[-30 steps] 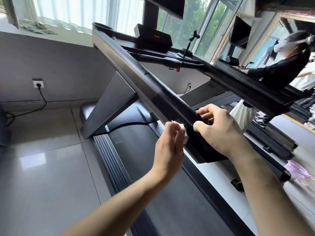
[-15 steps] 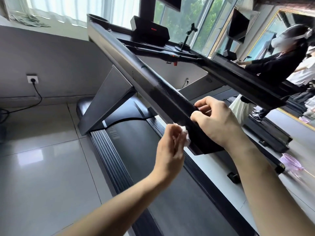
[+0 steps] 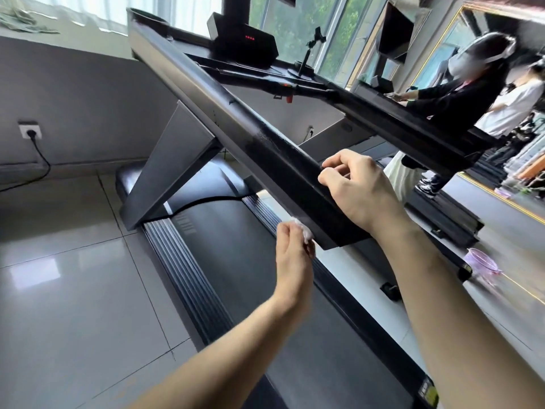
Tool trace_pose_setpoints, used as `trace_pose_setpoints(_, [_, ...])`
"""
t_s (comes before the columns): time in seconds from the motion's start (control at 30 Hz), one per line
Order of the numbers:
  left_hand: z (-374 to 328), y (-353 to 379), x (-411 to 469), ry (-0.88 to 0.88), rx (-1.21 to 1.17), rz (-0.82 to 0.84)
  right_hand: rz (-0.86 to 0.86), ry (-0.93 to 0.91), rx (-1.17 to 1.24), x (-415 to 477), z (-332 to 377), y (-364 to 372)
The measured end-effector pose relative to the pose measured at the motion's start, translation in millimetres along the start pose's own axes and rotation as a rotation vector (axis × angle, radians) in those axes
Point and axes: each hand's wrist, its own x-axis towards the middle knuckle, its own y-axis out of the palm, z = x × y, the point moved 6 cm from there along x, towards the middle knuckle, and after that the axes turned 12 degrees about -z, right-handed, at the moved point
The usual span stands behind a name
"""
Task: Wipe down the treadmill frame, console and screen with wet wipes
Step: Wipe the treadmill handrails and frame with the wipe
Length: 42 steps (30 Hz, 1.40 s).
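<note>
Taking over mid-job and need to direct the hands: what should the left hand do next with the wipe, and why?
Probably slide the wipe up the side of the handrail toward the console. The left hand pinches it at the rail's lower edge near its end, while the right hand grips the top.

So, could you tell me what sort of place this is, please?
Most likely a gym or exercise room: a treadmill with its console stands on a tiled floor, with a large wall mirror beside it.
</note>
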Motion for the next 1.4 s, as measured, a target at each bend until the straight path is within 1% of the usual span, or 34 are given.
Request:
trace_pose_setpoints(0.1, [16.7,3.7,-28.0,-0.152,-0.056,0.066,-0.012,-0.003,0.003,0.1,-0.8,0.3])
trace_pose_setpoints(0.13, [17.2,4.4,-31.0,-0.176,-0.081,0.075,-0.017,-0.006,-0.001,-0.3,-1.0,0.6])
trace_pose_setpoints(0.2, [13.3,4.2,-20.8,-0.156,-0.109,0.078,-0.026,-0.009,-0.012,-0.9,-0.7,0.2])
trace_pose_setpoints(0.3, [-5.4,-3.4,30.6,-0.101,-0.132,-0.014,-0.039,-0.021,-0.031,-3.2,2.0,-1.7])
trace_pose_setpoints(0.4, [-23.5,-11.7,80.9,-0.141,-0.130,-0.154,-0.050,-0.037,-0.063,-5.4,4.4,-1.5])
trace_pose_setpoints(0.43, [-25.0,-11.3,82.2,-0.145,-0.125,-0.148,-0.053,-0.039,-0.073,-5.7,5.1,-1.5])
trace_pose_setpoints(0.5, [-14.5,-6.1,56.4,-0.137,-0.081,-0.079,-0.053,-0.054,-0.107,-5.4,6.4,-0.7])
trace_pose_setpoints(0.57, [-1.2,-1.1,14.5,-0.130,-0.039,0.046,-0.059,-0.078,-0.129,-6.2,6.4,-0.3])
trace_pose_setpoints(0.63, [1.0,-1.4,0.6,-0.117,-0.006,0.131,-0.074,-0.137,-0.184,-9.1,8.8,0.5])
trace_pose_setpoints(0.7, [-15.7,-7.4,25.8,-0.064,0.060,0.091,-0.071,-0.217,-0.318,-12.1,14.7,2.3])
trace_pose_setpoints(0.77, [-43.6,-14.2,68.4,0.002,0.117,0.007,-0.055,-0.240,-0.442,-10.1,21.6,3.5])
trace_pose_setpoints(0.83, [-59.6,-21.6,105.3,0.004,0.145,-0.079,-0.042,-0.182,-0.515,-2.6,25.0,3.3])
trace_pose_setpoints(0.9, [-64.4,-23.4,126.1,-0.022,0.120,-0.107,-0.058,-0.092,-0.497,12.2,32.6,12.3])
trace_pose_setpoints(0.93, [-59.5,-20.2,124.5,-0.048,0.097,-0.085,-0.068,-0.061,-0.474,18.0,36.9,18.8])
trace_pose_setpoints(1.07, [-46.0,-16.9,83.5,-0.079,0.092,0.096,-0.100,0.015,-0.455,38.4,47.2,52.9])
trace_pose_setpoints(1.1, [-49.5,-20.0,91.3,-0.070,0.096,0.111,-0.115,0.041,-0.452,40.2,45.3,57.8])
trace_pose_setpoints(1.17, [-67.1,-26.3,129.9,-0.008,0.130,0.079,-0.169,0.038,-0.475,37.8,41.8,60.6])
trace_pose_setpoints(1.23, [-86.7,-29.9,172.2,-0.008,0.135,0.024,-0.238,-0.028,-0.521,34.8,43.2,61.3])
trace_pose_setpoints(1.27, [-90.9,-32.6,182.5,-0.037,0.128,0.005,-0.263,-0.054,-0.549,32.9,45.7,63.3])
trace_pose_setpoints(1.3, [-88.6,-31.7,179.1,-0.077,0.120,0.026,-0.279,-0.073,-0.579,31.5,47.3,63.0])
trace_pose_setpoints(1.4, [-67.1,-28.1,129.6,-0.216,0.078,0.218,-0.325,-0.066,-0.631,30.9,50.8,66.2])
